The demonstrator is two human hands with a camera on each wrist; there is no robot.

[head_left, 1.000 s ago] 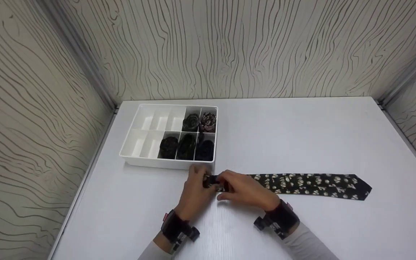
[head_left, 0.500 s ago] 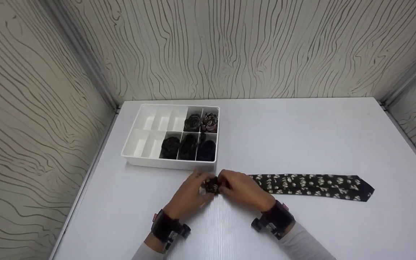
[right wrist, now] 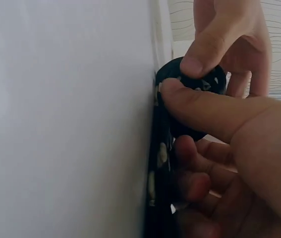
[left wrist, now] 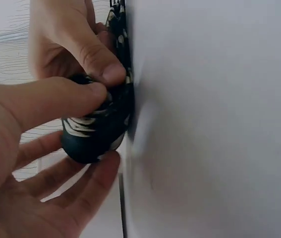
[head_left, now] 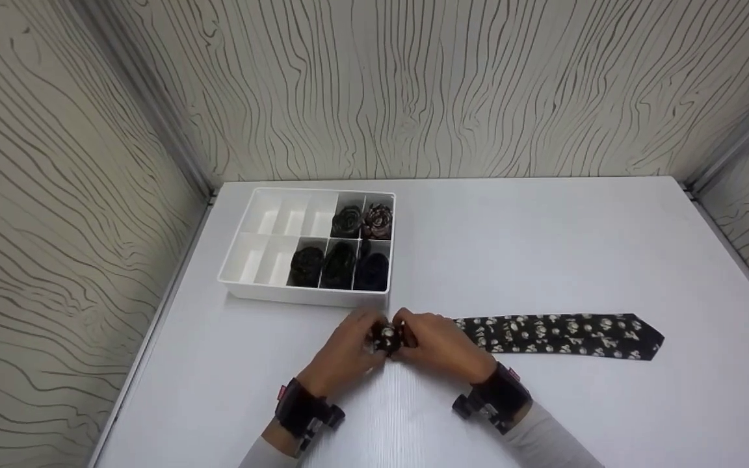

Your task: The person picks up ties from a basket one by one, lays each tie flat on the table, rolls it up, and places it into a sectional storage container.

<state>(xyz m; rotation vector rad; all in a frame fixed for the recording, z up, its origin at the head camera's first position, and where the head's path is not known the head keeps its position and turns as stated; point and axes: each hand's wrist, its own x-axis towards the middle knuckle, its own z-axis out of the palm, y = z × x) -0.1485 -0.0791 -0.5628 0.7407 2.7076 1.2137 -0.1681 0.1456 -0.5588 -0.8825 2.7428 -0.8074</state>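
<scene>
A dark necktie with a pale floral pattern (head_left: 563,335) lies flat on the table to the right, its pointed end outermost. Its other end is wound into a roll (head_left: 387,339) between both hands. My left hand (head_left: 348,348) grips the roll from the left, thumb on the near side and fingers around the outer curve, as the left wrist view shows. My right hand (head_left: 439,341) pinches the roll at its right side, where the flat strip runs into it. In the right wrist view the right thumb (right wrist: 195,106) presses on the roll's side.
Just behind the hands stands a white divided box (head_left: 303,296). Several rolled dark ties, including a patterned one (head_left: 378,221), sit in its right-hand compartments; the left ones are bare. Wood-grain panels (head_left: 407,91) rise behind and beside the white table (head_left: 530,253).
The roll has turned and grown thicker between the hands. The tie's pointed end has slid slightly left since half a second ago. The left hand has shifted its grip around the roll.
</scene>
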